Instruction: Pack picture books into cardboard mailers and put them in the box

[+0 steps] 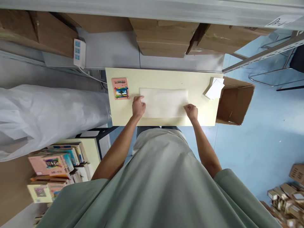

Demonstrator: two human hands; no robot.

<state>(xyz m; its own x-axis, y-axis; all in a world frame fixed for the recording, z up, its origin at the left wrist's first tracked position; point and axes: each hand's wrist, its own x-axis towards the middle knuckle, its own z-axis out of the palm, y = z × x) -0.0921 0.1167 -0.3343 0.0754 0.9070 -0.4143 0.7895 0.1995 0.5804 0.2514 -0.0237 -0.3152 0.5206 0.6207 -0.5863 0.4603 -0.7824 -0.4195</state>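
Note:
A wide white sheet of paper (165,103) lies on the pale yellow table (166,79) before me. At its left edge, my left hand (138,107) is closed, with thumb and fingers pinching the paper. My right hand (191,112) is closed at the sheet's lower right side, its fingertips gripping that edge. To the left of the sheet, a pink book (120,88) with a tree picture on its cover lies flat. A few white slips of paper (215,88) rest overlapping at the table's right end.
An open cardboard box (234,101) stands against the table's right end. Several cartons (166,38) sit on the shelf behind. A power strip (79,53) is at the back left. Stacked books (59,164) and a large white plastic-wrapped bundle (54,110) are to my left.

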